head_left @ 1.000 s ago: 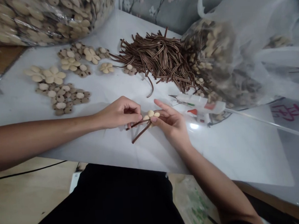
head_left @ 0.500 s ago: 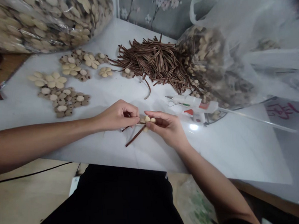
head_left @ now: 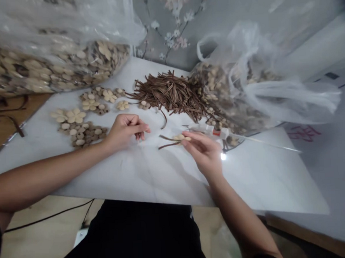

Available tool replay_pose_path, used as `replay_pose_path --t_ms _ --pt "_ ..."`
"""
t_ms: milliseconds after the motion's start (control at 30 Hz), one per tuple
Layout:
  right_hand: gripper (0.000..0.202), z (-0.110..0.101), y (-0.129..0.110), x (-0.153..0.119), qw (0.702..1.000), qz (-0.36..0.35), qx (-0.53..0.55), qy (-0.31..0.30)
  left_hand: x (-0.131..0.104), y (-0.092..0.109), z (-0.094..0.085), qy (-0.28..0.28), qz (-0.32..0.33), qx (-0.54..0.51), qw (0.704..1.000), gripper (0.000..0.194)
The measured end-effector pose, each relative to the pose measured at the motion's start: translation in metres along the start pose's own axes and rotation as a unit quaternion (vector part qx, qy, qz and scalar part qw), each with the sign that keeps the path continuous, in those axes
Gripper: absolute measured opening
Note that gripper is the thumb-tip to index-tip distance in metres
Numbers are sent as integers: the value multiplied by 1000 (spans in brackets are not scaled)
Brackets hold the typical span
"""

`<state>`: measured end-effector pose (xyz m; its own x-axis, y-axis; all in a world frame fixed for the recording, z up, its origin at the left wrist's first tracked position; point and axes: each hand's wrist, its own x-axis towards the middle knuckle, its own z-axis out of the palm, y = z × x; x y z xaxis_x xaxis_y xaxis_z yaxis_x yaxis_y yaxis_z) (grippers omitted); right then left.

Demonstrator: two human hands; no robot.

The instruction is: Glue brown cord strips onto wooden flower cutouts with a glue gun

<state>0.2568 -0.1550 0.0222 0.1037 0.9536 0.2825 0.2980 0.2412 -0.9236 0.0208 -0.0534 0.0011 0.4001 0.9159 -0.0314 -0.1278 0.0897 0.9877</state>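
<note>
My right hand (head_left: 204, 150) pinches a small cream flower (head_left: 179, 137) between thumb and fingertips. Two ends of a brown cord (head_left: 169, 145) stick out from the flower to the left. To the left, apart from the flower, my left hand (head_left: 129, 128) hovers over the white table with its thumb pressed toward the curled fingers. Whatever is in that pinch, if anything, is too small to make out. Just beyond my right fingers lies a white glue gun (head_left: 201, 128) with a long clear glue stick (head_left: 263, 142) at its back.
A heap of brown cords (head_left: 170, 92) covers the table's back middle. Cream flowers (head_left: 75, 116) and greyish flower pieces (head_left: 83, 133) lie at the left. Clear bags full of flower pieces stand at the back left (head_left: 54, 70) and back right (head_left: 231, 90).
My left hand has drawn away from the flower to the left. My right hand still holds the flower and its cord. The view has tilted upward.
</note>
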Motion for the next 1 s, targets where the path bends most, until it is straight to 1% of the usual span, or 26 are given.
replay_pose_path --t_ms 33,67,100,133,200,233,267,300,333,400,467,533,667,767,833,933,1000 --pt "33 -4 -5 -4 995 -66 -60 36 1 1 0 5 2 -6 1000 55" --pt "40 -7 -8 -10 984 -125 -113 56 1 2 0 4 1 -8 1000 54" --pt "45 -8 -10 -18 973 -168 -152 45 -1 3 2 1 -2 -7 1000 52" --pt "49 -8 -10 -26 964 -197 -178 11 -3 4 4 -5 -7 -2 1000 50" --pt "50 -6 -6 -44 951 -211 -205 -89 -11 6 11 -21 -14 16 1000 46" --pt "48 -4 -2 -52 946 -206 -214 -130 -15 7 14 -30 -16 27 999 45" --pt "45 -3 1 -59 943 -195 -221 -156 -19 8 18 -39 -16 39 998 44" --pt "42 -2 3 -64 943 -184 -226 -164 -23 10 21 -47 -16 49 998 44" --pt "39 -2 4 -67 946 -173 -225 -156 -26 11 24 -53 -16 58 997 43" --pt "38 -2 2 -67 959 -155 -207 -119 -32 13 28 -61 -18 73 995 42" --pt "38 -2 -5 -62 971 -134 -179 -85 -35 15 31 -64 -20 87 994 41" --pt "37 1 -13 -55 982 -101 -143 -67 -37 16 34 -67 -16 102 992 38" --pt "29 13 -19 -47 996 19 -63 -51 -39 18 37 -81 -5 135 988 32" --pt "33 19 -17 -46 994 93 -11 -54 -41 19 38 -104 3 174 979 25" --pt "35 20 -16 -48 992 108 5 -59 -41 19 38 -128 21 196 972 22" --pt "34 14 -14 -52 992 107 0 -61 -40 16 36 -164 31 207 964 21" --pt "33 9 -12 -57 994 94 -23 -58 -39 15 37 -163 20 214 963 21"
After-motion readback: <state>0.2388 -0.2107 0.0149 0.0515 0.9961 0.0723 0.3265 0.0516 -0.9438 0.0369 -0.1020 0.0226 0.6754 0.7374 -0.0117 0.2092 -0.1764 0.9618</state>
